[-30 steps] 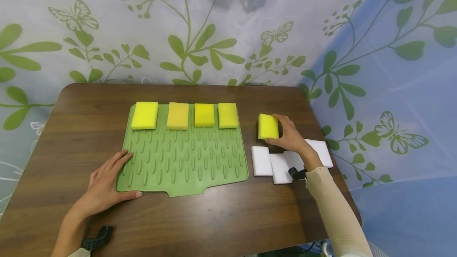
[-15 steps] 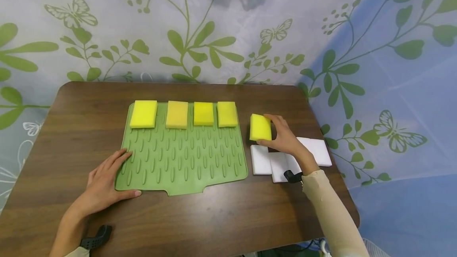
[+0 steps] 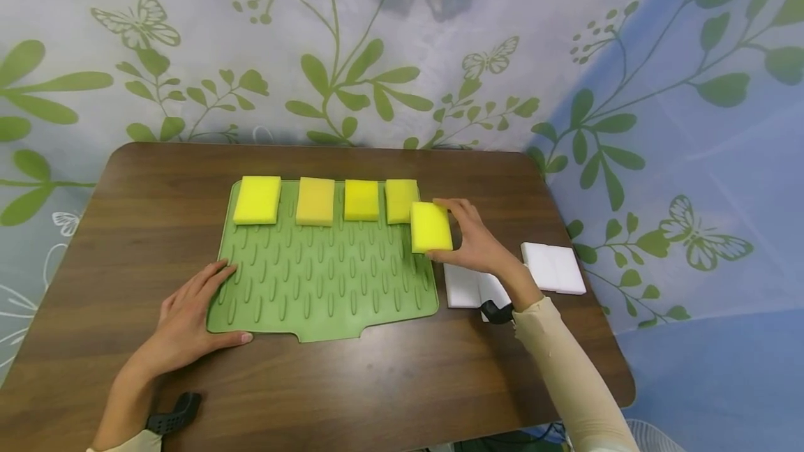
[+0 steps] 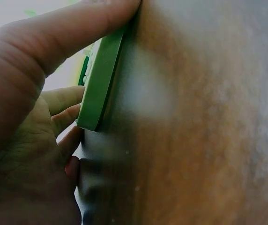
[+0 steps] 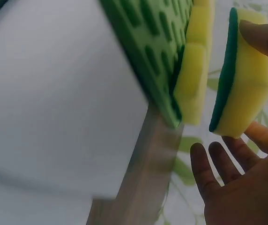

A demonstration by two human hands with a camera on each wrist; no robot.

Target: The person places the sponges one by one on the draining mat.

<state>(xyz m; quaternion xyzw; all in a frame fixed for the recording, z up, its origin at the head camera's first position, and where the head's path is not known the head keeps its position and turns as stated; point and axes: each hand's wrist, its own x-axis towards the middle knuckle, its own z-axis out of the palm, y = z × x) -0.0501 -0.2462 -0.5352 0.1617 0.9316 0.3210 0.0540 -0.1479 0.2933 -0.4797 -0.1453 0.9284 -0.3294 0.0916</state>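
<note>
Between thumb and fingers, my right hand [image 3: 480, 239] pinches a yellow sponge [image 3: 430, 227] above the right edge of a green ridged mat [image 3: 320, 284]. The right wrist view shows this sponge [image 5: 247, 79] has a dark green scouring layer and is held off the surface. My left hand [image 3: 188, 319] rests at the mat's lower left corner, its fingers spread on the left edge and its thumb along the front edge. Several yellow sponges lie in a row along the mat's far edge, the rightmost sponge [image 3: 400, 199] just beyond the held one.
Right of the mat lie several white rectangular blocks, one block [image 3: 461, 287] beside its edge and another block [image 3: 568, 270] farther right; my right forearm hides part of them. All stands on a brown wooden table [image 3: 377, 389] against a leaf-patterned curtain [image 3: 377, 40].
My right hand has carried the yellow sponge leftward from above the table to over the mat's right edge. The left hand has stayed on the mat's corner.
</note>
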